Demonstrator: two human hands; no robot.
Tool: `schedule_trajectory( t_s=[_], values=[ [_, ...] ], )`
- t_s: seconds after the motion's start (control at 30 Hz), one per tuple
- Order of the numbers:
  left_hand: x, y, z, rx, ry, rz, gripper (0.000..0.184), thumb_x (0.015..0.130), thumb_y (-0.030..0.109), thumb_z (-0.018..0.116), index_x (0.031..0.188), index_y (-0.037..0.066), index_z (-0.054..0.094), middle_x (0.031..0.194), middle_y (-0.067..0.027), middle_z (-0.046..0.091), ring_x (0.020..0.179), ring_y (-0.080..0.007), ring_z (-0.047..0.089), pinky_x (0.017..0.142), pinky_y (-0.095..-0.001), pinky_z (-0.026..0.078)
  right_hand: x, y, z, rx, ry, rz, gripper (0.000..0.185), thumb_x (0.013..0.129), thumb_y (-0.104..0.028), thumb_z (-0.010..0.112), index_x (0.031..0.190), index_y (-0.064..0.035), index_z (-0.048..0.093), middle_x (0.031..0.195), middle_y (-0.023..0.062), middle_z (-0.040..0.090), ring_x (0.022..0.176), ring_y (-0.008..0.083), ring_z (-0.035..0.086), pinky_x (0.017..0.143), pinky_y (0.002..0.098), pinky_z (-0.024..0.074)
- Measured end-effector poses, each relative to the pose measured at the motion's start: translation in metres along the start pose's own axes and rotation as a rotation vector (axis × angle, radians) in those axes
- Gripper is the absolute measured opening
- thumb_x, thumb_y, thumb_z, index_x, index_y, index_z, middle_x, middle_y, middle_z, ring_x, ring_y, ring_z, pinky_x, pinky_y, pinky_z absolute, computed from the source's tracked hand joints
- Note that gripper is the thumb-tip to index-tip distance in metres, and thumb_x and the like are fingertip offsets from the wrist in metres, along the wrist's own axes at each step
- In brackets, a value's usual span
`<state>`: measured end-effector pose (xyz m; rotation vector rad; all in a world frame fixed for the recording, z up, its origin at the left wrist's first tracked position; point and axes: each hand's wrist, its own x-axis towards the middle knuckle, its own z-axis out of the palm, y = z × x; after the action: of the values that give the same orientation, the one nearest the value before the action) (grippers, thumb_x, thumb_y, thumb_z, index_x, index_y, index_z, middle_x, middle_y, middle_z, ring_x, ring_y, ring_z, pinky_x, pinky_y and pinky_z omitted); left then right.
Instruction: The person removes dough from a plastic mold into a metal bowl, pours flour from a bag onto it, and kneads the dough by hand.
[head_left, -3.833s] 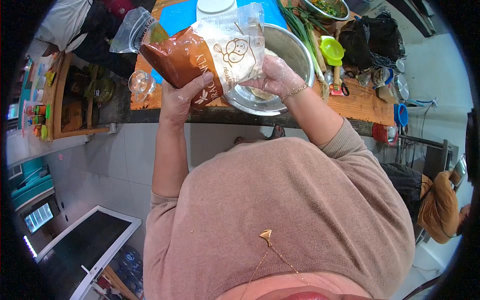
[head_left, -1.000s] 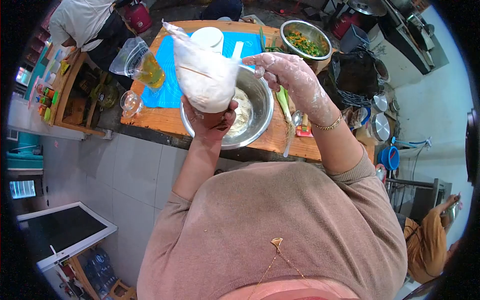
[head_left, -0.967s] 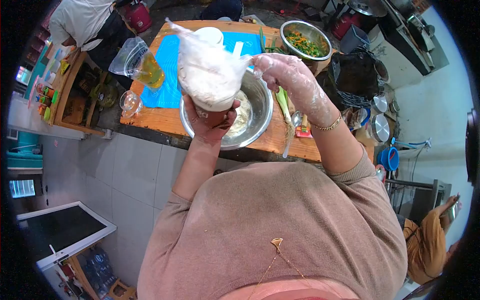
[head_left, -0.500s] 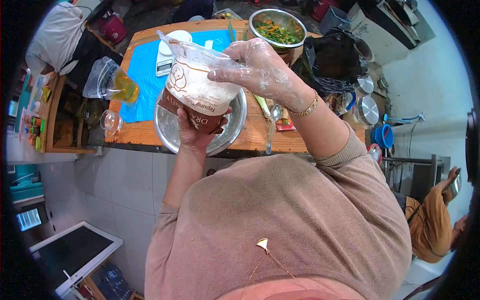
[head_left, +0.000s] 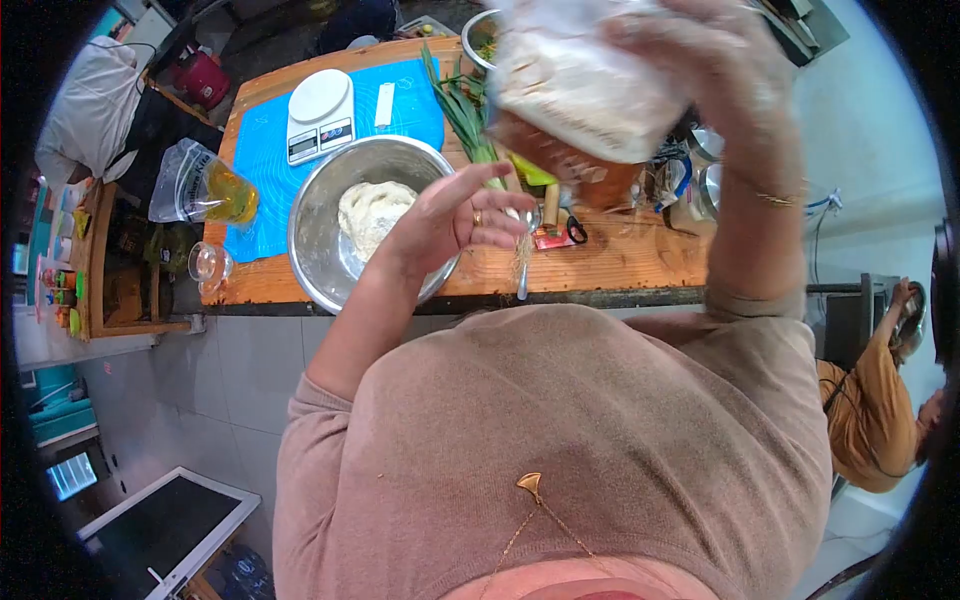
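Observation:
High at the right, my right hand (head_left: 715,75), floury and blurred by motion, grips the top of a flour bag (head_left: 590,100) of clear plastic with a brown lower part. My left hand (head_left: 455,220) is apart from the bag, with its palm turned up, fingers spread and nothing in it. It reaches over the right side of a steel mixing bowl (head_left: 305,220). Inside that bowl lies a pale lump of dough (head_left: 372,212). The forearm hides part of the bowl's right wall.
On a blue mat (head_left: 415,100) stands a white kitchen scale (head_left: 320,105). Leeks (head_left: 465,110), a spoon (head_left: 523,265) and scissors (head_left: 575,230) lie on the wooden table (head_left: 640,260). A bag of yellow oil (head_left: 225,190) and a glass cup (head_left: 210,264) stand left. Another person (head_left: 870,410) is far right.
The flour bag has moved from above the bowl up to the right in my right hand. My left hand has let go of it and opened. The dough in the bowl now shows.

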<state>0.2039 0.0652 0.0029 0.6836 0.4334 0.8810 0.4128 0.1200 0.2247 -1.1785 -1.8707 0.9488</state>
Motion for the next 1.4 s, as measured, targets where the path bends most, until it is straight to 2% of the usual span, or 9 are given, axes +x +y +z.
schedule_trajectory(
  t_s=[0.13, 0.27, 0.4, 0.53, 0.7, 0.83, 0.93, 1.17, 1.4],
  values=[
    [0.048, 0.019, 0.030, 0.711, 0.497, 0.119, 0.058, 0.084, 0.038, 0.066, 0.124, 0.000, 0.049, 0.110, -0.0195, 0.059, 0.095, -0.0281, 0.063, 0.078, -0.0330, 0.054, -0.006, 0.003, -0.052, -0.059, 0.180, -0.182, 0.010, 0.071, -0.009, 0.065, 0.071, 0.0017, 0.066, 0.066, 0.0068, 0.064, 0.056, 0.0105, 0.057, 0.053, 0.0214, 0.0431],
    [0.111, 0.033, 0.046, 1.547, 0.340, 0.438, 0.044, 0.080, 0.040, 0.070, 0.113, 0.012, 0.064, 0.127, -0.0264, 0.045, 0.110, -0.0306, 0.055, 0.100, -0.0398, 0.041, 0.026, 0.057, -0.107, -0.212, 0.011, 0.036, 0.021, 0.078, -0.021, 0.064, 0.081, -0.0009, 0.067, 0.075, 0.0012, 0.062, 0.065, 0.0080, 0.055, 0.060, 0.0221, 0.0413],
    [0.172, 0.013, 0.040, 1.610, 0.325, 0.117, 0.055, 0.076, 0.052, 0.068, 0.116, 0.014, 0.064, 0.139, -0.0338, 0.025, 0.128, -0.0410, 0.036, 0.106, -0.0403, 0.034, 0.044, 0.114, -0.102, -0.215, 0.075, -0.028, 0.014, 0.074, -0.016, 0.067, 0.075, -0.0024, 0.065, 0.069, -0.0005, 0.058, 0.060, 0.0091, 0.050, 0.056, 0.0243, 0.0384],
    [0.197, 0.004, 0.045, 1.595, 0.330, -0.067, 0.052, 0.075, 0.042, 0.069, 0.109, 0.003, 0.065, 0.111, -0.0273, 0.060, 0.102, -0.0340, 0.061, 0.094, -0.0362, 0.045, 0.072, 0.186, -0.099, 0.008, 0.156, -0.032, 0.013, 0.071, -0.013, 0.068, 0.076, -0.0013, 0.068, 0.067, 0.0040, 0.061, 0.059, 0.0130, 0.053, 0.054, 0.0266, 0.0400],
    [0.205, -0.016, 0.053, 1.580, 0.507, 0.057, 0.038, 0.071, 0.023, 0.070, 0.097, -0.004, 0.067, 0.098, -0.0240, 0.065, 0.097, -0.0352, 0.062, 0.089, -0.0379, 0.047, 0.078, 0.202, -0.060, -0.023, 0.512, 0.160, 0.019, 0.073, -0.018, 0.069, 0.078, 0.0003, 0.068, 0.068, 0.0067, 0.064, 0.062, 0.0171, 0.057, 0.057, 0.0317, 0.0436],
    [0.191, -0.019, 0.059, 1.512, 0.490, 0.214, 0.045, 0.071, 0.025, 0.074, 0.104, -0.005, 0.065, 0.101, -0.0234, 0.065, 0.098, -0.0340, 0.062, 0.090, -0.0373, 0.046, 0.087, 0.263, -0.044, -0.532, 0.662, -0.044, 0.027, 0.074, -0.027, 0.067, 0.072, -0.0002, 0.067, 0.069, 0.0140, 0.064, 0.061, 0.0236, 0.058, 0.061, 0.0361, 0.0442],
    [0.191, -0.018, 0.058, 1.476, 0.463, 0.457, 0.054, 0.070, 0.027, 0.076, 0.110, -0.007, 0.061, 0.105, -0.0236, 0.064, 0.099, -0.0319, 0.062, 0.089, -0.0366, 0.047, 0.074, 0.302, -0.029, -0.824, 0.527, -0.033, 0.033, 0.075, -0.034, 0.061, 0.070, -0.0025, 0.067, 0.080, 0.0211, 0.065, 0.080, 0.0372, 0.063, 0.072, 0.0449, 0.0497],
    [0.199, -0.012, 0.040, 1.416, 0.304, 0.399, 0.074, 0.069, 0.029, 0.078, 0.127, -0.006, 0.049, 0.113, -0.0239, 0.060, 0.094, -0.0289, 0.063, 0.086, -0.0344, 0.049, 0.049, 0.295, -0.019, -0.920, 0.133, 0.448, 0.041, 0.072, -0.037, 0.072, 0.087, 0.0017, 0.069, 0.097, 0.0217, 0.066, 0.094, 0.0361, 0.063, 0.081, 0.0415, 0.0510],
    [0.175, -0.010, 0.045, 1.457, 0.282, 0.474, 0.069, 0.075, 0.024, 0.075, 0.134, 0.003, 0.045, 0.122, -0.0213, 0.056, 0.094, -0.0222, 0.064, 0.082, -0.0326, 0.050, 0.044, 0.246, -0.045, -0.784, 0.235, 0.223, 0.050, 0.072, -0.044, 0.073, 0.070, 0.0057, 0.067, 0.070, 0.0208, 0.065, 0.064, 0.0328, 0.064, 0.063, 0.0404, 0.0484]
  ],
)
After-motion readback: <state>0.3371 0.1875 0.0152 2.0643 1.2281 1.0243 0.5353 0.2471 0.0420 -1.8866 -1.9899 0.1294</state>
